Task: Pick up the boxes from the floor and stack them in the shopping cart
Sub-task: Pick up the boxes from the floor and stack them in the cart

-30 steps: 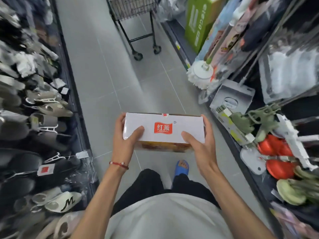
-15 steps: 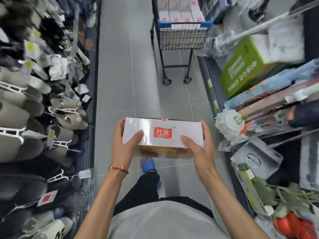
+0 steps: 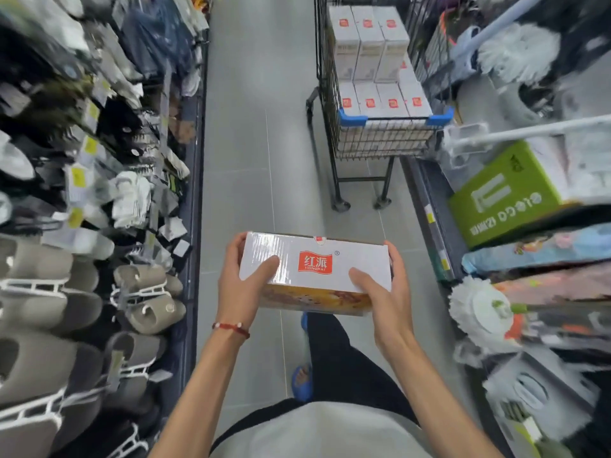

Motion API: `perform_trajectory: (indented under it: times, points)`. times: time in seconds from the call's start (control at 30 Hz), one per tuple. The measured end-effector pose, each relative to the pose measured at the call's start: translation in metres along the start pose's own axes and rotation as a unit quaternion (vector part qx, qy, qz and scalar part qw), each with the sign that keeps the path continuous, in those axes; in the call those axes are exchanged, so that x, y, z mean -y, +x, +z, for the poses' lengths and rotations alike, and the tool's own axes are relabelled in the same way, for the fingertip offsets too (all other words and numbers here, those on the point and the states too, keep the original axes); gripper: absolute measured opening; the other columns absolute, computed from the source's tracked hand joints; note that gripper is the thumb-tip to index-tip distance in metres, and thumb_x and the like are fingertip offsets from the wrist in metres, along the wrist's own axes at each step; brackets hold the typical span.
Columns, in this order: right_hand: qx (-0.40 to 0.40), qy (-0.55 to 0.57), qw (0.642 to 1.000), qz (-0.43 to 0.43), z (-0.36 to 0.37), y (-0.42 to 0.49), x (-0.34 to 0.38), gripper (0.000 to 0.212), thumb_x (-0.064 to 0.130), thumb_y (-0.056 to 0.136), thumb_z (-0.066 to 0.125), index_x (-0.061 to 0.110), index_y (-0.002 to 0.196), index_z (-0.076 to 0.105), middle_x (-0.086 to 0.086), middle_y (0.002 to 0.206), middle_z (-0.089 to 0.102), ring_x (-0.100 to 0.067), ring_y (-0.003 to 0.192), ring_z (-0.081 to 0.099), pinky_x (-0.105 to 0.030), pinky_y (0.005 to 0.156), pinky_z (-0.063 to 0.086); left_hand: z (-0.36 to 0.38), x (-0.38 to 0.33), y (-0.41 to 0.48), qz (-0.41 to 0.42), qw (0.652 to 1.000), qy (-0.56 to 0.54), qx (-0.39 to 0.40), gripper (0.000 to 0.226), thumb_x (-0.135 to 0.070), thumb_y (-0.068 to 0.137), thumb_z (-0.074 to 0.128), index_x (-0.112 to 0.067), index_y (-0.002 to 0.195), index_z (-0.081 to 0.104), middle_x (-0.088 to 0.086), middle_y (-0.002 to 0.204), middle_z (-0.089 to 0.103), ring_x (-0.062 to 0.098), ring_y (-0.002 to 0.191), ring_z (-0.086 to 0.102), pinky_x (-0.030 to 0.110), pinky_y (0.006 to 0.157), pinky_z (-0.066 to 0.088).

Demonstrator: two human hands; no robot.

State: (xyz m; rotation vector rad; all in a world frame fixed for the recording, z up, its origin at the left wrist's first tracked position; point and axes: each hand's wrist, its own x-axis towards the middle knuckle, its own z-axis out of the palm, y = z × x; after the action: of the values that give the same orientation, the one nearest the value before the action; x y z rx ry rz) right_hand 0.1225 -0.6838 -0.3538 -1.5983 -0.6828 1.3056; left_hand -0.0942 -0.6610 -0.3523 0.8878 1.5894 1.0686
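- Head view: we hold the white box (image 3: 314, 262) level at mid-frame, our left hand (image 3: 241, 289) curled round its 9 o'clock end and our right hand (image 3: 388, 302) round its 3 o'clock end.
- At 12 o'clock from it, well apart, the shopping cart (image 3: 380, 143) stands on the floor (image 3: 244, 160), with stacked boxes (image 3: 370, 44) inside.

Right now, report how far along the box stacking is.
Done: the shopping cart holds at least seven stacked boxes, at two heights. In hand: the left hand and right hand grip one white box at its ends, short of the cart. Left: set this box on the stack. The visible floor shows no further boxes, so I cannot tell whether more remain.
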Motion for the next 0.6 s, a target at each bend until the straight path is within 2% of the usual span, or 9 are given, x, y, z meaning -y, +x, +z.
perform_trajectory:
  times: [0.17, 0.27, 0.4, 0.5, 0.6]
  points:
    - [0.011, -0.013, 1.0, -0.001, 0.051, 0.094, 0.038, 0.075, 0.016, 0.093, 0.075, 0.037, 0.154, 0.036, 0.01, 0.134, 0.06, -0.01, 0.118, 0.062, -0.019, 0.075, 0.059, 0.008, -0.038, 0.101, -0.007, 1.0, -0.002, -0.01, 0.062, -0.032, 0.079, 0.072, -0.031, 0.137, 0.049, -0.008, 0.127, 0.062, 0.013, 0.116, 0.062, 0.029, 0.089, 0.053]
    - [0.016, -0.004, 1.0, 0.005, 0.081, 0.154, 0.07, 0.074, 0.01, 0.093, 0.074, 0.035, 0.153, 0.038, 0.013, 0.129, 0.061, -0.007, 0.114, 0.062, -0.014, 0.07, 0.057, 0.013, -0.068, 0.167, -0.015, 1.0, 0.008, -0.017, 0.063, -0.035, 0.077, 0.071, -0.03, 0.136, 0.049, -0.008, 0.127, 0.062, 0.013, 0.115, 0.062, 0.036, 0.094, 0.055]
    - [0.03, -0.014, 0.999, 0.003, 0.124, 0.226, 0.116, 0.075, 0.01, 0.093, 0.074, 0.033, 0.154, 0.037, 0.009, 0.131, 0.061, -0.005, 0.112, 0.062, -0.01, 0.069, 0.055, 0.017, -0.105, 0.246, -0.02, 0.999, 0.008, -0.032, 0.062, -0.034, 0.078, 0.071, -0.032, 0.136, 0.049, -0.007, 0.127, 0.063, 0.016, 0.117, 0.062, 0.046, 0.1, 0.053]
    - [0.026, -0.018, 1.0, 0.003, 0.158, 0.275, 0.143, 0.079, 0.009, 0.092, 0.075, 0.032, 0.156, 0.037, 0.008, 0.134, 0.062, 0.0, 0.11, 0.063, -0.008, 0.071, 0.053, 0.015, -0.127, 0.305, -0.02, 0.999, 0.004, -0.037, 0.056, -0.032, 0.079, 0.072, -0.036, 0.13, 0.052, -0.009, 0.124, 0.064, 0.014, 0.116, 0.063, 0.044, 0.101, 0.053]
    - [0.014, -0.013, 1.0, 0.008, 0.194, 0.322, 0.163, 0.079, 0.009, 0.092, 0.075, 0.032, 0.157, 0.037, 0.008, 0.135, 0.063, 0.0, 0.111, 0.065, -0.011, 0.074, 0.055, 0.013, -0.146, 0.37, -0.021, 0.999, -0.007, -0.035, 0.052, -0.019, 0.086, 0.075, -0.033, 0.131, 0.052, -0.008, 0.124, 0.064, 0.015, 0.115, 0.063, 0.038, 0.097, 0.054]
